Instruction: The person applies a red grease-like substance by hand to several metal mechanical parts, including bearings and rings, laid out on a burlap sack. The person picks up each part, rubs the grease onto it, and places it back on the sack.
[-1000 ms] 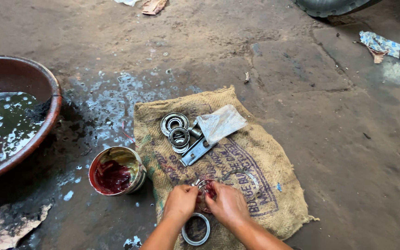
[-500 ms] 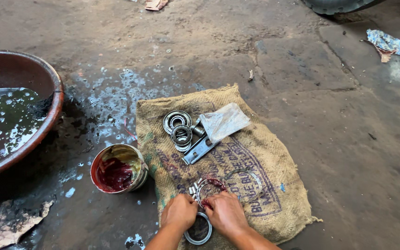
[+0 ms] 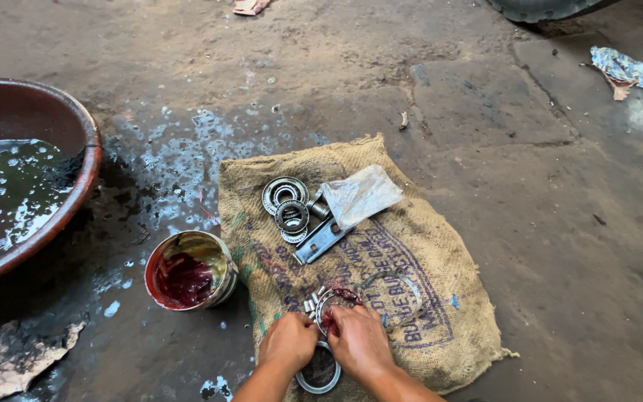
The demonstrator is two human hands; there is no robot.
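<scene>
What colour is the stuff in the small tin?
Dark red, seen in the head view.

Both forearms run off the near edge. The left hand [image 3: 289,341] and right hand [image 3: 359,342] cover much of the greasy roller cage [image 3: 334,304], so how each grip sits on it can't be made out. The metal ring [image 3: 318,370] lies half under the wrists. The brown basin [image 3: 76,190] is cut by the left edge, the tyre [image 3: 537,9] by the far edge.

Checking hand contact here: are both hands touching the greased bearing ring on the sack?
Touching. The head view shows the left hand and right hand with fingers pressed onto the greased bearing ring, no gap visible.
</scene>
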